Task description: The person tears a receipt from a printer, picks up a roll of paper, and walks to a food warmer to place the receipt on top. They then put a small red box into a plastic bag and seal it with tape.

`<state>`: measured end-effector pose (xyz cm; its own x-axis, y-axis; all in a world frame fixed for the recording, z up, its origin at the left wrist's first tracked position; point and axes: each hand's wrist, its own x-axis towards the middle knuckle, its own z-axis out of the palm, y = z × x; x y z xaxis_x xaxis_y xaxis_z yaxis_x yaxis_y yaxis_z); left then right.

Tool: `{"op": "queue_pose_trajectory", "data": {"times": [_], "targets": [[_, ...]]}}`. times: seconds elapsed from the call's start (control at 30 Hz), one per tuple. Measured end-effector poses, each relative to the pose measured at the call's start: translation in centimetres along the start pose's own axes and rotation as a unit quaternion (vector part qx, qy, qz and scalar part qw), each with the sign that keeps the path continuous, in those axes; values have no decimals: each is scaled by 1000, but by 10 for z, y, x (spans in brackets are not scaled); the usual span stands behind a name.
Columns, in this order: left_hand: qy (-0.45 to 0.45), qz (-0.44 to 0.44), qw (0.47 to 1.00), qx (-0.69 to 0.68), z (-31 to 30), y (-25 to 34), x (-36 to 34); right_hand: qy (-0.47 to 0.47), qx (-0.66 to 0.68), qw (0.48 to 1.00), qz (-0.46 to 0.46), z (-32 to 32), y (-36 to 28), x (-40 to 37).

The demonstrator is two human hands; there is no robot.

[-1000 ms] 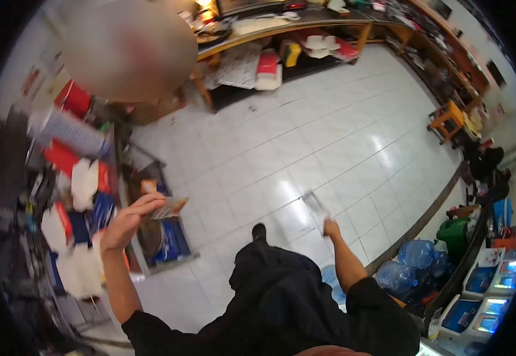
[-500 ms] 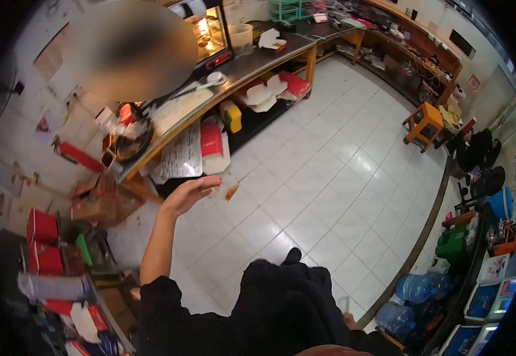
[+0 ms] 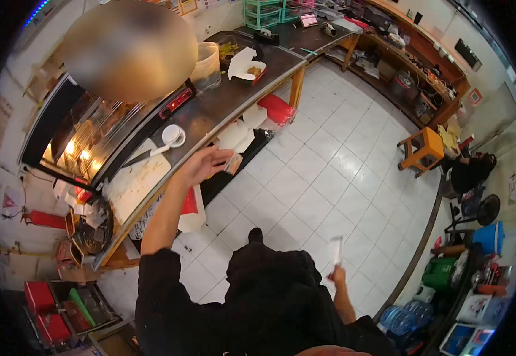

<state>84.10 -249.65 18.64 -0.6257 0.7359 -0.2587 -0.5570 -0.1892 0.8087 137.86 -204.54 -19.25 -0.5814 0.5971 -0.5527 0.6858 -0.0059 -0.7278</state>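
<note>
My left hand (image 3: 201, 165) is raised near the front edge of the counter, fingers closed on a small clear packet (image 3: 232, 163) with orange-brown contents. Down beside my dark clothing, my right hand (image 3: 337, 275) grips a flat, whitish oblong thing (image 3: 336, 249) that points away from me; its kind I cannot tell. On the counter beyond my left hand lie a white cutting board (image 3: 136, 187) with crumbs, a knife (image 3: 146, 156) and a small white tub (image 3: 173, 136). An open takeaway box (image 3: 247, 66) with food stands farther along.
A lit glass display warmer (image 3: 91, 142) stands on the counter, with a person's blurred head before it. A clear plastic bucket (image 3: 206, 66) is beside it. An orange stool (image 3: 422, 151) stands on the tiled floor (image 3: 305, 184); water jugs (image 3: 400, 318) are at lower right.
My view has moved closer to the counter. My left hand, still with the packet, is now by the counter's edge. My right hand has come fully into view with the whitish thing.
</note>
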Motion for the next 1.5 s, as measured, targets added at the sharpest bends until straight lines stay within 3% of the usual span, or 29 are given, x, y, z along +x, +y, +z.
{"op": "queue_pose_trajectory", "data": {"times": [0.03,0.1,0.13,0.23,0.4,0.47,0.53,0.6,0.63,0.67,0.7,0.73,0.77,0.8,0.83,0.87,0.9,0.97,1.03,1.1,1.17,1.23,1.3,1.33,1.37,1.43,1.5], "targets": [[9,-13,1000,-13,-22,18,42,20,76,985,152,8,4,-10],[43,9,999,-9,-49,66,128,3,132,985,113,11,2,-46],[43,20,999,10,-51,94,164,6,161,958,239,24,98,-24],[73,71,993,56,-84,154,278,21,171,917,359,-1,28,-27],[204,143,957,149,-172,199,449,25,172,909,378,-37,-72,112],[260,143,928,227,-187,201,490,10,172,926,337,-55,-117,193],[349,87,806,470,-213,187,521,-20,189,950,248,-72,-173,298],[369,125,726,566,-202,149,525,-24,117,978,171,-72,-266,419],[403,10,786,468,-128,157,513,-27,49,984,170,-66,-330,485],[231,225,659,680,-187,94,516,-16,35,997,63,-51,-405,531],[183,219,649,705,-187,50,510,-20,-35,999,13,-33,-481,573],[243,-153,777,560,-156,12,506,-16,-105,994,-38,-14,-558,614],[38,-70,715,695,-199,-75,492,-11,-255,941,-224,8,-585,676],[-64,-166,878,443,-179,-102,491,-47,-162,961,-220,38,-685,669],[79,-210,893,389,-127,-71,503,-92,-92,979,-159,68,-738,689],[230,-223,894,313,-69,-32,516,-17,-274,798,-536,105,-767,724],[186,-256,891,326,-91,-2,549,-149,-94,965,-194,141,-819,726],[95,-334,879,327,-123,38,578,-252,-23,959,-132,203,-901,733],[68,-112,919,372,-152,83,624,-298,-49,939,-165,267,-940,771],[185,-86,931,302,-151,127,671,-373,-64,919,-108,312,-972,800],[232,-63,933,269,-137,166,712,-346,-329,871,-117,331,-1012,826],[281,-55,916,279,-144,171,744,-178,-475,796,-331,314,-1036,847],[339,-76,880,323,-147,152,757,-127,-446,839,-285,281,-1080,862],[396,-75,842,359,-139,153,770,-83,-401,846,-340,270,-1081,890],[428,-57,812,393,-138,148,784,-12,-404,802,-440,264,-1067,924],[491,21,788,370,-140,140,820,24,-480,702,-525,247,-1070,956],[519,44,757,394,-139,165,866,-2,-486,661,-572,239,-1070,984]]}}
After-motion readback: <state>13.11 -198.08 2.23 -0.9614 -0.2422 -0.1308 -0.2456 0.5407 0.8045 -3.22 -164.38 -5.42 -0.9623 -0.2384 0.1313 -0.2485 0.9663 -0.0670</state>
